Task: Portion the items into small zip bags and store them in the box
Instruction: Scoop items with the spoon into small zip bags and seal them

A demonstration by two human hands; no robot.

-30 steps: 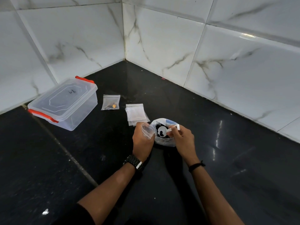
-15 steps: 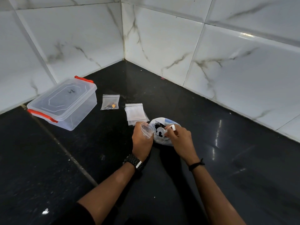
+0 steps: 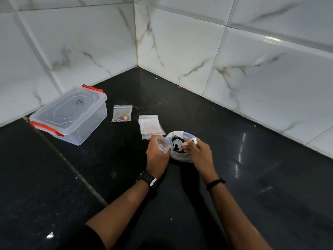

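Both forearms reach forward from the near edge of the black table and meet over its middle. The left hand (image 3: 157, 156), with a black watch (image 3: 148, 180) at the wrist, is turned knuckles up, and its grip pinches a small clear zip bag (image 3: 163, 143) whose open mouth gapes toward the right hand. The right hand (image 3: 199, 152), with a thin black band (image 3: 215, 183) on the wrist, curls its fingers round the handle of a white plastic scoop (image 3: 178, 143). The scoop's long axis runs roughly left to right: the handle end points toward the right wall, and the round bowl faces up beside the zip bag's mouth, with a few dark pieces in it. The bowl sits over the open top of a white supply bag (image 3: 187, 158) standing on the table between the hands. Just beyond lies a stack of empty zip bags (image 3: 150, 125), flat; further left, 1 filled zip bag (image 3: 122, 114) with an orange piece inside. Near the left wall stands the clear box (image 3: 71, 115), lid on, with 2 orange latches.
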